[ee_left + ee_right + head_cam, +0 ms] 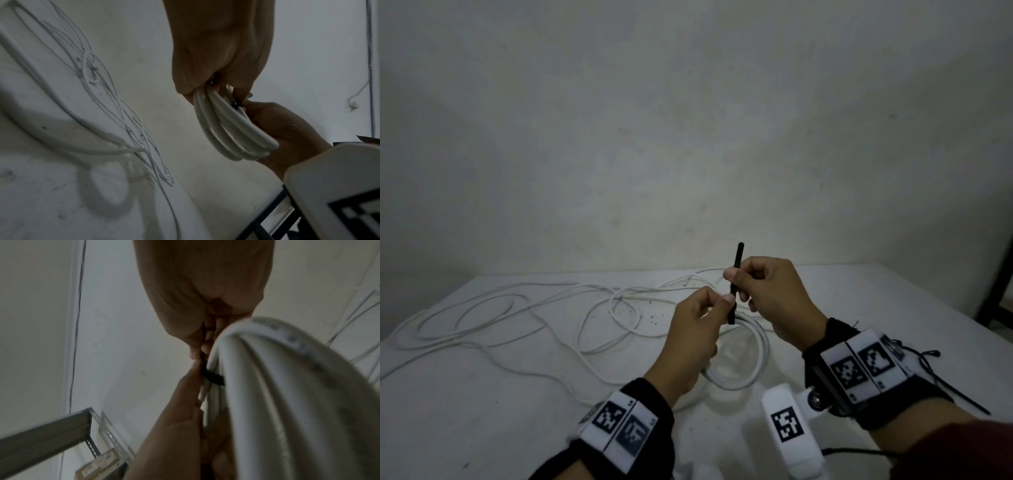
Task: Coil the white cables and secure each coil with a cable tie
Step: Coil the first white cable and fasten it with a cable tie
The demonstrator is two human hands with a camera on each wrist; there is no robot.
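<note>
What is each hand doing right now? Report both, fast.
Left hand: closed, holding the cable coil and pinching the black cable tie.
Right hand: closed, pinching the cable tie.

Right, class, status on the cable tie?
Both hands pinch black cable tie, looped round white coil. Loose cables still uncoiled. No obstruction.

Black cable tie [735,284] upright around white coil [743,356].

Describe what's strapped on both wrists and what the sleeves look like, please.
The hands are bare. The left wrist band is black with white panels bearing square black-and-white markers. The right wrist band is the same, plus a white camera housing with its own marker and thin black cords trailing. A dark reddish sleeve shows on the right forearm.
</note>
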